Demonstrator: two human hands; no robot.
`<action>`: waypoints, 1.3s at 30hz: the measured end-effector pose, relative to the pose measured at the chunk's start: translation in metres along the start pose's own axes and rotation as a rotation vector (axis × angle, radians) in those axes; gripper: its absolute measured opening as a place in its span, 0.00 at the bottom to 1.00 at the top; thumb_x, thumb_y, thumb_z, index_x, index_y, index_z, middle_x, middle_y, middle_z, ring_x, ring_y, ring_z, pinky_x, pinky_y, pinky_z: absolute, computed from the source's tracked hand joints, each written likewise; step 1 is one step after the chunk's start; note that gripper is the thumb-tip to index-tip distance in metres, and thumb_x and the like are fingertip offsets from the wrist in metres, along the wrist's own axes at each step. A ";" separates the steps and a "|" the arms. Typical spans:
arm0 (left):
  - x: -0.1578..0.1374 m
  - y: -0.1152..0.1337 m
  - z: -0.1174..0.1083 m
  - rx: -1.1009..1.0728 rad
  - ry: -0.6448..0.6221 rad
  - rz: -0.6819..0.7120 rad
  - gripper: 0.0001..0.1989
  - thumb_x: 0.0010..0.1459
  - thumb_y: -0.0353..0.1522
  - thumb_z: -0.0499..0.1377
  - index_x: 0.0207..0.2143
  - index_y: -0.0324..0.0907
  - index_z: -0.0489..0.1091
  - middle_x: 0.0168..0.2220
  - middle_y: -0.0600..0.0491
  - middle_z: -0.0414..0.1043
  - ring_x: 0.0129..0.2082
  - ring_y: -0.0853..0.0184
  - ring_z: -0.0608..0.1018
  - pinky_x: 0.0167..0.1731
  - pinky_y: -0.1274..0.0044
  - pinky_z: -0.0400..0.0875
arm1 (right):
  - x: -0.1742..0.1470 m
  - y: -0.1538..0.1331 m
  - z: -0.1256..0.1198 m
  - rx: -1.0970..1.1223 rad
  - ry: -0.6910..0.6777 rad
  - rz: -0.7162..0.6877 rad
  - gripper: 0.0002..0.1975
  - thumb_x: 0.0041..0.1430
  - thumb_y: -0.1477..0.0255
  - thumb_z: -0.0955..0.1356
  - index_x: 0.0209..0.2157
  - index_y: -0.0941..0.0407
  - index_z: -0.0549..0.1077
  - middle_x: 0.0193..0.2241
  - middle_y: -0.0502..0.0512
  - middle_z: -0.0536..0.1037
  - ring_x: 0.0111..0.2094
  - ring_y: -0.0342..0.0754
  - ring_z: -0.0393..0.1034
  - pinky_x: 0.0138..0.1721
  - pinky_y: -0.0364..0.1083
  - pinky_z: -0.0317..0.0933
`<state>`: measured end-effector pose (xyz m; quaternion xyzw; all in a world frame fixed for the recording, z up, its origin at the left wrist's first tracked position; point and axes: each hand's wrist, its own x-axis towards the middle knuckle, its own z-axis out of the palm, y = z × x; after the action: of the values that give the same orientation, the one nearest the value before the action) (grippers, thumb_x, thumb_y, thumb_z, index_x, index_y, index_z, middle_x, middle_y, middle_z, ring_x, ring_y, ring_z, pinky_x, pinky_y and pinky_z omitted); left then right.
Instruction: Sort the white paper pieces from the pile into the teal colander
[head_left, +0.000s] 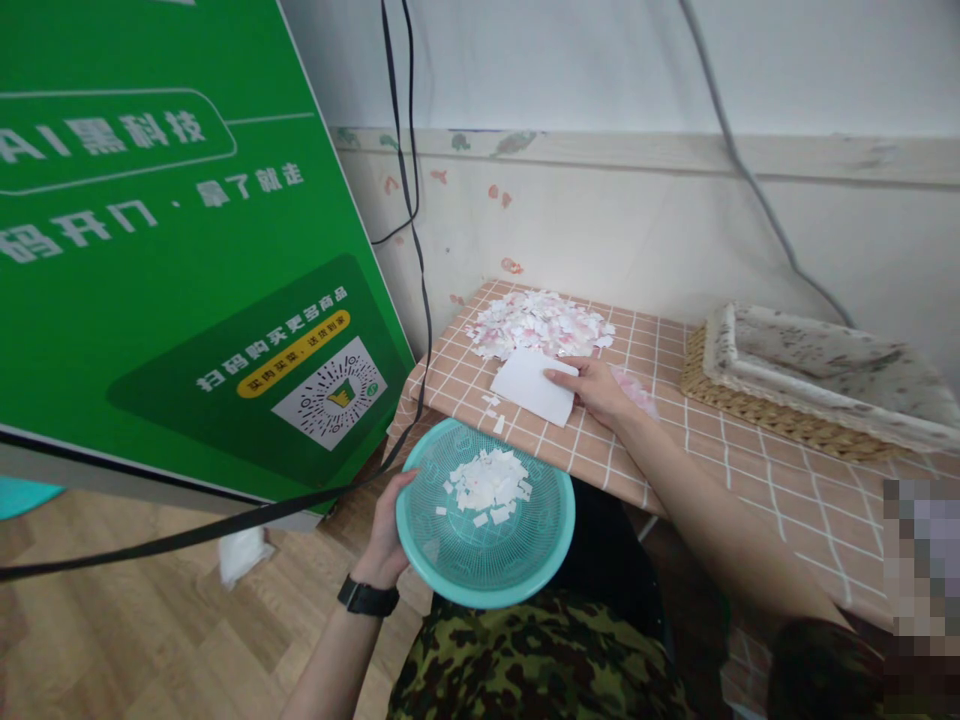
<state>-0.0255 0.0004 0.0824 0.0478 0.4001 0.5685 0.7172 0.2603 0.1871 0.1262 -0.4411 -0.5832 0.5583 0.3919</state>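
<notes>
My left hand (388,528), with a dark band on its wrist, grips the left rim of a turquoise plastic colander (553,560) below the table's edge. Small white paper scraps (491,482) lie heaped in the colander. Over the tabletop, my right hand (589,388) pinches the right side of a white card (531,385), thumb on top and the other fingers partly hidden. A wide pile of white and pinkish paper scraps (538,322) lies just behind the card. A few loose scraps (497,422) are near the table's front edge.
A checked pink-brown cloth (667,355) covers the table. A cloth-lined wicker basket (810,425) stands at the right. A green cabinet (180,300) rises at the left, with a black cable (420,250) hanging before it. A white bag (244,555) lies on the wooden floor.
</notes>
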 end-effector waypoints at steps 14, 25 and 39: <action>-0.003 0.001 0.003 0.022 0.002 0.002 0.13 0.50 0.33 0.59 0.38 0.35 0.73 0.33 0.44 0.78 0.35 0.55 0.78 0.37 0.66 0.72 | 0.014 -0.003 0.006 -0.081 -0.069 -0.054 0.19 0.46 0.60 0.71 0.38 0.56 0.76 0.32 0.55 0.78 0.25 0.43 0.68 0.21 0.40 0.60; -0.001 0.001 0.002 0.005 0.042 0.028 0.10 0.50 0.32 0.59 0.34 0.36 0.73 0.30 0.47 0.78 0.30 0.59 0.79 0.36 0.68 0.72 | 0.006 -0.009 -0.008 0.030 -0.176 0.065 0.19 0.41 0.64 0.74 0.37 0.58 0.76 0.35 0.58 0.79 0.29 0.47 0.72 0.26 0.43 0.65; 0.002 -0.001 -0.002 -0.019 -0.004 -0.002 0.11 0.52 0.33 0.58 0.35 0.35 0.73 0.30 0.48 0.78 0.29 0.61 0.78 0.35 0.70 0.72 | -0.008 -0.015 0.005 -0.052 -0.224 0.031 0.17 0.42 0.65 0.73 0.36 0.57 0.76 0.32 0.55 0.78 0.27 0.44 0.70 0.24 0.42 0.63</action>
<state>-0.0264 0.0007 0.0795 0.0419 0.3933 0.5714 0.7191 0.2568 0.1784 0.1411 -0.3950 -0.6309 0.5946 0.3040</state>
